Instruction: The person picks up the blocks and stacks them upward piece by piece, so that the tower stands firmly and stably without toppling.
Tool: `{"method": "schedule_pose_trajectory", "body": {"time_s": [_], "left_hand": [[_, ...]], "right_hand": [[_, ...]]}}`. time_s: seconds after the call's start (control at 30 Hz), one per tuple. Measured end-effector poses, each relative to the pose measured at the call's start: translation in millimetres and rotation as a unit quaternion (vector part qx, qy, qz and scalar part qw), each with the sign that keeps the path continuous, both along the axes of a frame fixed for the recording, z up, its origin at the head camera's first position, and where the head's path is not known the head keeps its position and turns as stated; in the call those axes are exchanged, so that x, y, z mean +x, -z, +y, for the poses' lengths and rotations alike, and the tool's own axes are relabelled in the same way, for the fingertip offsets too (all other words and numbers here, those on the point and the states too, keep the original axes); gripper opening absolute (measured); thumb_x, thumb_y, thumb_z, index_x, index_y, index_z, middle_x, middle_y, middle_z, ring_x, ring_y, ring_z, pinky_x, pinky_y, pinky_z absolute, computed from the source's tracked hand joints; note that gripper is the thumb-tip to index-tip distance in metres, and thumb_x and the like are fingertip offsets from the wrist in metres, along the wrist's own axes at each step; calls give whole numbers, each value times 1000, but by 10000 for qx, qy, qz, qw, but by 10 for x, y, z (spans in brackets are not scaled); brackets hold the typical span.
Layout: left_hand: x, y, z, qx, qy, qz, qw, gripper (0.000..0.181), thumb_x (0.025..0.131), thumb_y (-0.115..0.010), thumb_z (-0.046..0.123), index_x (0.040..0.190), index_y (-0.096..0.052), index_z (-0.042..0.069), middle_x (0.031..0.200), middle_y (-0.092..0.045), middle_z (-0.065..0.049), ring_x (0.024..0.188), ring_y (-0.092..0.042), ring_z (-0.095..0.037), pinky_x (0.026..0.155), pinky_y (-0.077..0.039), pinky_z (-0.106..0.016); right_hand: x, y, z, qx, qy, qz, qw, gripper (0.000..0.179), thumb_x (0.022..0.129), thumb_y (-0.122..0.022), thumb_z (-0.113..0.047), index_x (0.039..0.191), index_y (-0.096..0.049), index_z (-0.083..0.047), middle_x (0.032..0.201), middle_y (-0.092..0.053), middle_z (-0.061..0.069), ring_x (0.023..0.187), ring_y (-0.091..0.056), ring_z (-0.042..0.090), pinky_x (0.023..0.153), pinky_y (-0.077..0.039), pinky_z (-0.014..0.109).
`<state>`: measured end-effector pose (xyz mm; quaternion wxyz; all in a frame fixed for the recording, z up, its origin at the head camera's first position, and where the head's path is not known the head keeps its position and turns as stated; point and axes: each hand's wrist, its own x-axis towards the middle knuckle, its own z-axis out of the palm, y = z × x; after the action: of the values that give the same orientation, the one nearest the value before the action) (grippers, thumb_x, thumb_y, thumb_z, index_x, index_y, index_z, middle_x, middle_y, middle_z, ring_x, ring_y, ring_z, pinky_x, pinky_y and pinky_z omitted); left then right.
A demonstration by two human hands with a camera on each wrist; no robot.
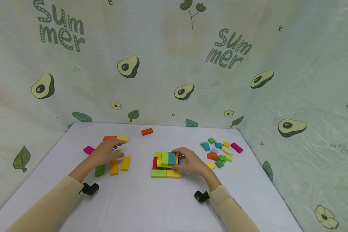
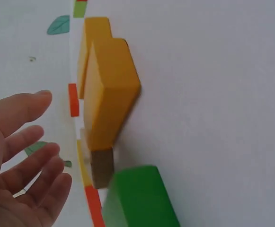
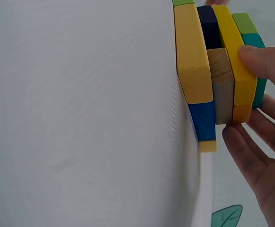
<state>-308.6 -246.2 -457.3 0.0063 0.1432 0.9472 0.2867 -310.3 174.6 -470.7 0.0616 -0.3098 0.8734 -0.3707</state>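
A layered stack of coloured blocks [image 1: 159, 174] stands mid-table, its lower tier wider than the upper ones. On top lie a light green block [image 1: 164, 158] and a teal block [image 1: 171, 158] side by side. My right hand [image 1: 190, 162] pinches the teal block from the stack's right, thumb at the near end and fingers at the far end; in the right wrist view the thumb also overlaps a yellow block [image 3: 239, 71]. My left hand [image 1: 105, 152] hovers with fingers spread and nothing held, above two yellow blocks [image 1: 126, 163] and a green block [image 1: 99, 170].
Past the left hand lie an orange-red block [image 1: 109, 138], a yellow block [image 1: 122, 138] and a magenta block [image 1: 88, 149]. Another orange-red block [image 1: 147, 131] is near the back edge. Several small pieces, including a red one [image 1: 212, 156], are scattered right of the stack. Printed cloth surrounds the white table [image 1: 145, 203].
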Motion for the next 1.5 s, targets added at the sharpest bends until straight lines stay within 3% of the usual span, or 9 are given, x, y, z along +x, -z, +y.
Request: {"method": "schedule_pose_trajectory", "body": {"time_s": [0.17, 0.37, 0.6, 0.9, 1.1, 1.3, 1.5], "left_hand": [[-10, 92, -199, -149, -52, -170, 9997, 55, 96, -82, 27, 142, -63, 3, 128, -69, -19, 110, -64, -34, 92, -61, -51], [-10, 130, -306, -193, -53, -328, 9993, 52, 94, -84, 26, 137, -67, 2, 117, -72, -14, 100, -66, -28, 90, -62, -48], [-20, 124, -339, -385, 208, -183, 9989, 41, 98, -79, 17, 133, -70, 0, 117, -73, -12, 101, -65, -27, 93, -60, -53], [-63, 157, -349, -459, 258, -64, 9986, 38, 95, -81, 16, 129, -72, 2, 108, -72, -4, 94, -58, -22, 91, -58, -49], [-57, 37, -178, -361, 229, 39, 9991, 38, 97, -79, 15, 133, -72, 5, 112, -72, -4, 99, -61, -23, 96, -58, -51], [-21, -136, 141, -205, 669, 304, 9971, 36, 96, -80, 12, 130, -73, 7, 112, -71, -1, 100, -61, -20, 93, -58, -44], [1, -229, 573, -100, 934, 497, 9943, 35, 95, -82, 14, 129, -75, 12, 108, -70, 4, 98, -61, -17, 91, -59, -39]], "right_hand": [[0, 0, 1, -49, -76, 43, 9999, 62, 92, -86, -29, 145, -60, -11, 139, -63, 5, 120, -65, 24, 105, -57, 42], [3, -3, -1, -42, -57, 21, 10000, 62, 92, -87, -29, 145, -60, -11, 140, -63, 4, 120, -65, 24, 106, -57, 41], [-4, 16, 3, -68, -67, -28, 10000, 63, 91, -87, -30, 145, -60, -11, 140, -63, 4, 121, -64, 24, 106, -56, 41], [0, 7, 4, -23, -66, 0, 10000, 63, 92, -87, -29, 146, -59, -13, 140, -62, 3, 120, -64, 23, 107, -56, 40], [-9, 5, 13, -42, -69, 5, 10000, 65, 91, -87, -28, 148, -59, -13, 141, -62, 4, 121, -64, 24, 107, -55, 41], [-10, -7, 11, -80, -143, 129, 9998, 66, 91, -87, -28, 148, -58, -10, 142, -62, 5, 122, -64, 25, 107, -56, 42], [-15, -6, 6, -152, -203, 185, 9995, 71, 91, -87, -28, 150, -55, -3, 144, -61, 7, 125, -63, 26, 108, -55, 45]]}}
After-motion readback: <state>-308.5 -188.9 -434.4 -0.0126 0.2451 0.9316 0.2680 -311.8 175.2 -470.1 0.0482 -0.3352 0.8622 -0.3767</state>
